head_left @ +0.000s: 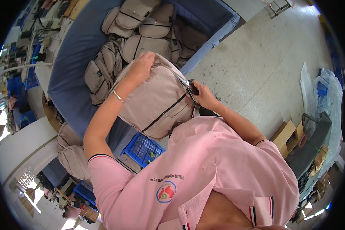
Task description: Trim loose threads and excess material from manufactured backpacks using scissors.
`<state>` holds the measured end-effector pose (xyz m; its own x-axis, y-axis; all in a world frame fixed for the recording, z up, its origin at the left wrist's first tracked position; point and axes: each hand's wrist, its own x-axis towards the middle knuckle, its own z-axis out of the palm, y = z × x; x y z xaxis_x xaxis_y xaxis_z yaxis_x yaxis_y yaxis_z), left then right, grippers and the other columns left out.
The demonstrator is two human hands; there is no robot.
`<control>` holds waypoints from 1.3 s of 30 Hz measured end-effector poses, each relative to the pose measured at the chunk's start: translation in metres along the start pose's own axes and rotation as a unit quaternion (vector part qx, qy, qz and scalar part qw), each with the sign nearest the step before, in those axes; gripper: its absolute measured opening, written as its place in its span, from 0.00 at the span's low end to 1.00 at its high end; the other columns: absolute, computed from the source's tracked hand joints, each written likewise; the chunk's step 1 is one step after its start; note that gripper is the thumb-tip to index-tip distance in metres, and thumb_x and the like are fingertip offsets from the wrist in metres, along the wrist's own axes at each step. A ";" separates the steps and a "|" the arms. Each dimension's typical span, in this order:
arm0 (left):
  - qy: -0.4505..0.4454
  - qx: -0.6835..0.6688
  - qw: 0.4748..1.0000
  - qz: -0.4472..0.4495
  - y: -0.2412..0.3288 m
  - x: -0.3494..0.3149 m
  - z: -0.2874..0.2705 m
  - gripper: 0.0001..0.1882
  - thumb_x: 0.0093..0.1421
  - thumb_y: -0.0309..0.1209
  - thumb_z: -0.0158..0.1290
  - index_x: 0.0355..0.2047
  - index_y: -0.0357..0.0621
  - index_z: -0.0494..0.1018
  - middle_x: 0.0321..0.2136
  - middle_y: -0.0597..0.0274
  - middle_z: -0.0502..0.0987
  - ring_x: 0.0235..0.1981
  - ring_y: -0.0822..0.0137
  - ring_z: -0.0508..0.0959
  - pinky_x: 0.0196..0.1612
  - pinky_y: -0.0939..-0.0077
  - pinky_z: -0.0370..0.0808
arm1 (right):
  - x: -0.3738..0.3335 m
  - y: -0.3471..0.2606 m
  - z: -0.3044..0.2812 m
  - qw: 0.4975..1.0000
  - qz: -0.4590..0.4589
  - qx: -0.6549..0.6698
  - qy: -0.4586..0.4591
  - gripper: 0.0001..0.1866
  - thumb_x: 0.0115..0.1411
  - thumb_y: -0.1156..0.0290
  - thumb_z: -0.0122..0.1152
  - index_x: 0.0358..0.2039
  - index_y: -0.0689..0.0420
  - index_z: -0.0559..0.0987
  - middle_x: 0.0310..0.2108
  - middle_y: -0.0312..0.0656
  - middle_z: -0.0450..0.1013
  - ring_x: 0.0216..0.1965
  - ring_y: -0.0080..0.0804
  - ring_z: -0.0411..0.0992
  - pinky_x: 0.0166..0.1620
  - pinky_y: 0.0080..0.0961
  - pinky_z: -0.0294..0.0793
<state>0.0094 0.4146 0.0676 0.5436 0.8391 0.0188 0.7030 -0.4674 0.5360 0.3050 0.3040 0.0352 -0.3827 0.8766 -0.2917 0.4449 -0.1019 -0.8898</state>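
Observation:
A beige backpack [153, 99] with a dark zip across its front lies before me, its top pointing away. My left hand [142, 66] pinches the fabric at its upper edge, the arm reaching over the bag's left side. In my right hand [204, 96] are black-handled scissors [185, 82], held by the loops at the bag's right edge. Their metal blades point up and left along the top seam, toward my left fingers. Whether the blade tips touch a thread there is too small to tell.
Beyond the bag stands a large blue fabric-lined bin [74, 57] with several beige backpacks [147, 48] piled inside. A blue plastic crate [143, 149] sits below the bag. More backpacks [73, 157] rest at the left. Cardboard boxes [285, 138] stand at the right on the grey floor [257, 73].

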 end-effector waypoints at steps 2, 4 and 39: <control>0.007 0.018 0.999 0.030 0.010 -0.005 -0.023 0.02 0.58 0.19 0.47 0.32 0.34 0.68 0.44 0.54 0.73 0.49 0.49 0.72 0.50 0.59 0.70 | 0.003 0.004 0.001 1.000 -0.003 -0.005 0.008 0.13 0.54 0.74 0.63 0.37 0.60 0.69 0.27 0.56 0.70 0.30 0.58 0.68 0.35 0.38 0.70; 0.010 0.034 0.997 0.064 0.024 -0.007 -0.040 0.01 0.60 0.19 0.48 0.33 0.33 0.68 0.46 0.53 0.73 0.48 0.49 0.72 0.50 0.60 0.70 | 0.004 0.014 0.003 1.000 -0.002 -0.009 0.019 0.13 0.54 0.73 0.63 0.37 0.60 0.70 0.27 0.55 0.70 0.29 0.58 0.67 0.35 0.37 0.70; -0.006 -0.044 0.996 -0.074 -0.008 -0.027 -0.051 0.09 0.51 0.35 0.62 0.30 0.48 0.78 0.31 0.68 0.78 0.42 0.63 0.74 0.59 0.63 0.57 | 0.115 -0.088 0.053 0.983 -0.130 0.034 0.126 0.18 0.51 0.69 0.72 0.31 0.64 0.70 0.26 0.48 0.70 0.25 0.32 0.63 0.32 0.31 0.69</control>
<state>-0.0344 0.4105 0.1058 0.4418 0.8939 -0.0754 0.7331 -0.3114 0.6047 0.1792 0.3886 0.0616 -0.2602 0.9648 0.0374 0.2998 0.1176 -0.9467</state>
